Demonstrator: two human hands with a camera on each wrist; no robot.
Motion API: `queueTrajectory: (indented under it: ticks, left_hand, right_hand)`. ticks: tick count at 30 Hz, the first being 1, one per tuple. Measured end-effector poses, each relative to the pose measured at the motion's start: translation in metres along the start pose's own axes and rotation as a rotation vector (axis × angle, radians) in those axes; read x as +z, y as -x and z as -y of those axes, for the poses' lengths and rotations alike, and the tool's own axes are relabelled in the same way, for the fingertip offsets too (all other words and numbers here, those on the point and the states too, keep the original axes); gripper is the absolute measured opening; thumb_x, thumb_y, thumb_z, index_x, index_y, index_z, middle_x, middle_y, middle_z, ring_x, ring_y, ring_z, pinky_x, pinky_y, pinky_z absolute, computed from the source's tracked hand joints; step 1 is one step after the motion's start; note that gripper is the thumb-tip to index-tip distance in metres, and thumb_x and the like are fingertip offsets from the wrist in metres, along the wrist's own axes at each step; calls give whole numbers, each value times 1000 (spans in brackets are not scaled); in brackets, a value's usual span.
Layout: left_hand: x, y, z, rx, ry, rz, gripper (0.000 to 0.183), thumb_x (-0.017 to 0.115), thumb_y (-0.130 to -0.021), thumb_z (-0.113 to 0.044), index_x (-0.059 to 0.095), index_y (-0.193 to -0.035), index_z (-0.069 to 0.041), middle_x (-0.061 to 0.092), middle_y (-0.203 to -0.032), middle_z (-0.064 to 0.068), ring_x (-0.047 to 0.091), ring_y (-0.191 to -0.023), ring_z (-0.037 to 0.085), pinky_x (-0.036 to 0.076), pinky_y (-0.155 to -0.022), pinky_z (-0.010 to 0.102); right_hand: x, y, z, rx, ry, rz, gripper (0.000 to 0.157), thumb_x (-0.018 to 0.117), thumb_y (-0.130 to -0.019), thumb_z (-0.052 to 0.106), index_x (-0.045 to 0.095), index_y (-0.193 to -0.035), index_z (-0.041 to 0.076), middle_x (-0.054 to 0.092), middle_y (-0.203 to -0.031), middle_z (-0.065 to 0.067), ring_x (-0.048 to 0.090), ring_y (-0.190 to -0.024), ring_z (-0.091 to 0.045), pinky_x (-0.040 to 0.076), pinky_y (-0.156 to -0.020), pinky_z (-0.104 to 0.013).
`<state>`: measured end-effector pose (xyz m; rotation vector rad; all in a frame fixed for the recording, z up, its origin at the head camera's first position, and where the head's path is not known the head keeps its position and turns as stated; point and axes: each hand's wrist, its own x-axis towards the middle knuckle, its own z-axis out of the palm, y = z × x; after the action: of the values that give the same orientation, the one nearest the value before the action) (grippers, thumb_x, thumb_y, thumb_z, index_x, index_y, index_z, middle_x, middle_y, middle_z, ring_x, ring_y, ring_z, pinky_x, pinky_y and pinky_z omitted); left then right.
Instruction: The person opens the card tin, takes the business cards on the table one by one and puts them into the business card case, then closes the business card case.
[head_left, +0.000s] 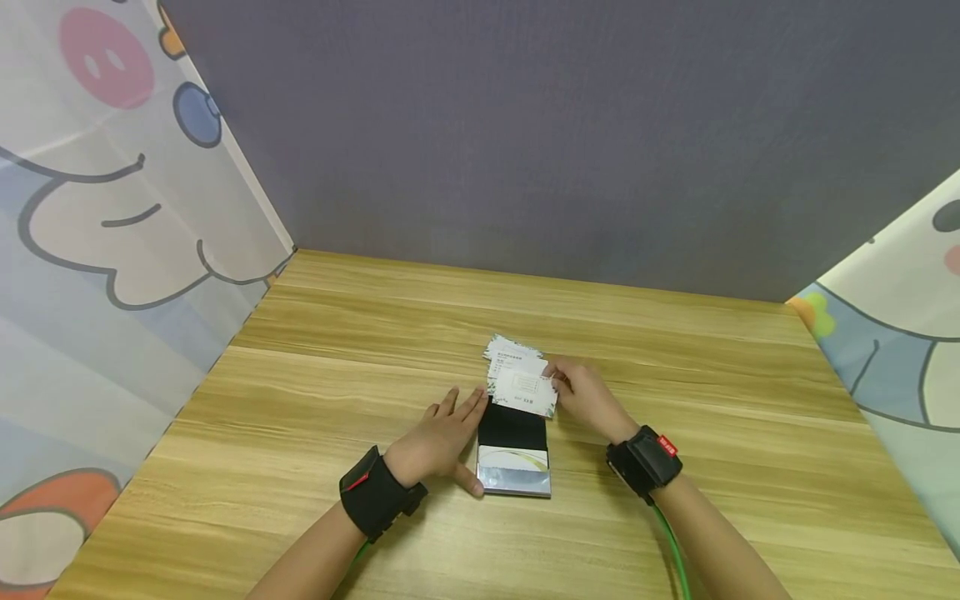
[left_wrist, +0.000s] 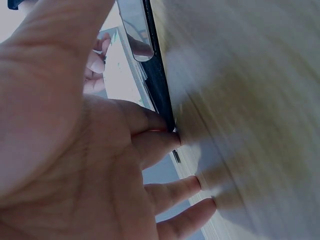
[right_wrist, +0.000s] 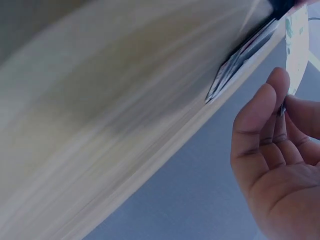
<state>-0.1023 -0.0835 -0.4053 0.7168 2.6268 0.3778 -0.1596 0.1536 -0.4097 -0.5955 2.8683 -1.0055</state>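
In the head view a business card case (head_left: 513, 427) lies unfolded on the table, black inside, with a white card (head_left: 513, 458) showing above its silvery front pocket. My left hand (head_left: 442, 437) rests along the case's left side with fingers extended, the thumb at its near corner. In the left wrist view those fingertips (left_wrist: 172, 140) reach the case edge and the wood. My right hand (head_left: 588, 400) pinches the right edge of a white business card (head_left: 525, 392) printed with green leaves, between thumb and fingers. Below it, further cards (head_left: 513, 348) overlap in a loose fan beyond the case.
The wood-grain table (head_left: 337, 333) runs back to a grey panel (head_left: 525, 142). Curtains with cartoon prints hang at both sides, the left curtain (head_left: 112, 250) closer. A green cable (head_left: 671, 537) trails from the right wrist's black band (head_left: 645, 462).
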Motion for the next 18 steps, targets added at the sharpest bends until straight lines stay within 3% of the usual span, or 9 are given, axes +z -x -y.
queueTrajectory:
  ticks: [6,18]
  left_hand:
    - [1,0,1,7,-3,-11,126,78,-54,-54,10,-147,-6,9,-154,10,6,-139,42,20,-106,57]
    - [1,1,1,11,1,-4,123,77,-55,-54,13,-146,-3,8,-155,10,6,-139,42,20,-106,58]
  right_hand:
    - [1,7,8,0,-16,59,15,50,-88,-5,60,-95,3,51,-71,-3,40,-59,-10,32,-52,-19]
    - [2,16,17,-28,-24,105,14,52,-87,-5,61,-92,5,57,-75,-3,42,-61,-10,35,-54,-20]
